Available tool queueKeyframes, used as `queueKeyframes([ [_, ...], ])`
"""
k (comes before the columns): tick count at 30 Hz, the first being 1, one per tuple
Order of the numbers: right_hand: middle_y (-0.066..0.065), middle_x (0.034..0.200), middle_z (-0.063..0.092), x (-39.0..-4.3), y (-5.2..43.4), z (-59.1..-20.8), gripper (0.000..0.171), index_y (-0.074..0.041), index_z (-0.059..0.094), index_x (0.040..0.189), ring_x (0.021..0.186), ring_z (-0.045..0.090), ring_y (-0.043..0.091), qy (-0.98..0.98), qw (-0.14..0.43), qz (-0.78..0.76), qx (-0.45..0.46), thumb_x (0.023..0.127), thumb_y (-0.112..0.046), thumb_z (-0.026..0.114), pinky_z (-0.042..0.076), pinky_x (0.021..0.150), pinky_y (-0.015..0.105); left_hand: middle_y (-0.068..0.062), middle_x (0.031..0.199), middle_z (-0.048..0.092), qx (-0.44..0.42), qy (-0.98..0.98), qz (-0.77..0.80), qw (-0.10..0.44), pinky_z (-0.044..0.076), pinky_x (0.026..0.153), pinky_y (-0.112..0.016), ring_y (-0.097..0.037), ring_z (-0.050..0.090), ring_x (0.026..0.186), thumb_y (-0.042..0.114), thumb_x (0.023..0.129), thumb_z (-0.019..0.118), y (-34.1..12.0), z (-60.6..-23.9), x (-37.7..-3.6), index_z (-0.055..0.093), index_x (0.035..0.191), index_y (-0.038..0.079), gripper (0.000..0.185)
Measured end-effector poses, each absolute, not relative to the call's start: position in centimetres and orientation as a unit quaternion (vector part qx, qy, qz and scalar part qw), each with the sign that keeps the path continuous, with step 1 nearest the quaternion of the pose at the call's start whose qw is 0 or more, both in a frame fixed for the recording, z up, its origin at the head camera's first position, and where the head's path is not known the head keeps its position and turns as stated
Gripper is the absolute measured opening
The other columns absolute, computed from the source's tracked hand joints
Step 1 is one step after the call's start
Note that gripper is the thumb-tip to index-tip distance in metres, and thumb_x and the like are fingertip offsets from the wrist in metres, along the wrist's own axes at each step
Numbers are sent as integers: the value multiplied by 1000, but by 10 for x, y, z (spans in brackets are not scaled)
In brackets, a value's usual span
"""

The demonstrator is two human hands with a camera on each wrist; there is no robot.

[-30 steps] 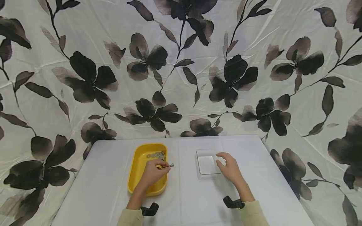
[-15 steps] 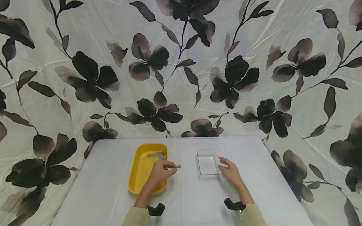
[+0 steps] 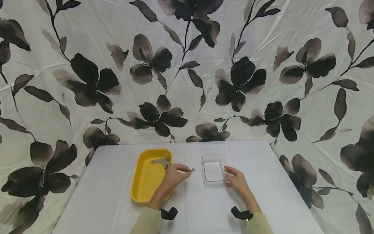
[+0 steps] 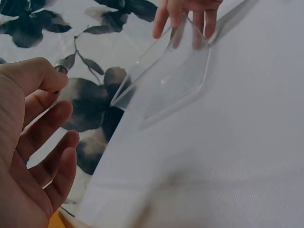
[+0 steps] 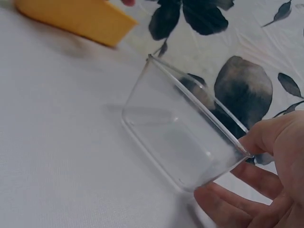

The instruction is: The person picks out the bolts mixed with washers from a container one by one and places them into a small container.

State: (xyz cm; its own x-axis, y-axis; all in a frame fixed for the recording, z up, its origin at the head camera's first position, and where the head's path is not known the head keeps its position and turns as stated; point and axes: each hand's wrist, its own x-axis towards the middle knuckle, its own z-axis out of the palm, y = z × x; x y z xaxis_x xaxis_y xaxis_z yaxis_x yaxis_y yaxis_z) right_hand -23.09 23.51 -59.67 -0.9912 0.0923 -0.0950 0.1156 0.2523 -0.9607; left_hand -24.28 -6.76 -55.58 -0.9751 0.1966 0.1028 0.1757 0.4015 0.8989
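Observation:
My left hand (image 3: 175, 177) pinches a small silver bolt (image 3: 192, 170) between thumb and forefinger, its end pointing right. In the left wrist view the bolt (image 4: 61, 69) pokes out past the fingertips, and the other fingers are loosely bent. The hand is over the table, just right of the yellow tray (image 3: 140, 191). A clear square container (image 3: 213, 179) stands to its right. My right hand (image 3: 237, 180) holds that container by its right side; in the right wrist view the thumb meets the rim and the fingers (image 5: 223, 204) curl against the outer wall.
Several flat grey washers (image 3: 160, 161) lie in the far right part of the yellow tray. The white table (image 3: 96, 195) ends at a back edge against a floral cloth (image 3: 187, 81). Black camera mounts (image 3: 168, 214) sit at both wrists.
My left hand has carried the bolt rightward, out from above the yellow tray towards the clear container. My right hand has slid slightly nearer along the container's right side.

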Motion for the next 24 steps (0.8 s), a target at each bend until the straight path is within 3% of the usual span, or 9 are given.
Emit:
queueKeyframes([
  [6,26,129,56,-231,234,-596,43,-1,61,128,113,57,43,791,11,-607,71,85,0,59,56,74,37,9,87,68,126,848,513,30,51,68,-31,-23,60,88,23,82,76,-50,-542,-250,76,85,19,5],
  [11,27,128,57,-233,235,-594,45,-1,60,129,109,60,41,790,5,-610,65,83,1,59,57,72,36,9,85,67,142,850,506,39,49,79,-38,-27,60,96,22,82,76,-39,-533,-262,76,83,18,5],
  [14,27,126,58,-235,235,-593,46,-1,60,129,107,61,40,789,6,-611,63,83,2,59,57,71,36,10,83,67,146,853,499,47,48,82,-39,-23,60,94,22,82,75,-35,-534,-270,76,82,19,4],
  [18,27,125,59,-237,233,-593,45,0,61,128,104,63,38,790,6,-610,57,83,3,59,57,71,37,10,81,67,159,856,489,47,50,76,-34,-14,59,87,21,82,76,-30,-534,-279,76,83,17,3],
  [24,28,123,59,-234,233,-592,45,1,60,127,106,62,41,801,0,-596,52,83,4,58,57,69,37,9,79,68,195,843,498,60,51,67,-27,-11,60,79,17,82,75,-17,-529,-290,77,84,14,4],
])
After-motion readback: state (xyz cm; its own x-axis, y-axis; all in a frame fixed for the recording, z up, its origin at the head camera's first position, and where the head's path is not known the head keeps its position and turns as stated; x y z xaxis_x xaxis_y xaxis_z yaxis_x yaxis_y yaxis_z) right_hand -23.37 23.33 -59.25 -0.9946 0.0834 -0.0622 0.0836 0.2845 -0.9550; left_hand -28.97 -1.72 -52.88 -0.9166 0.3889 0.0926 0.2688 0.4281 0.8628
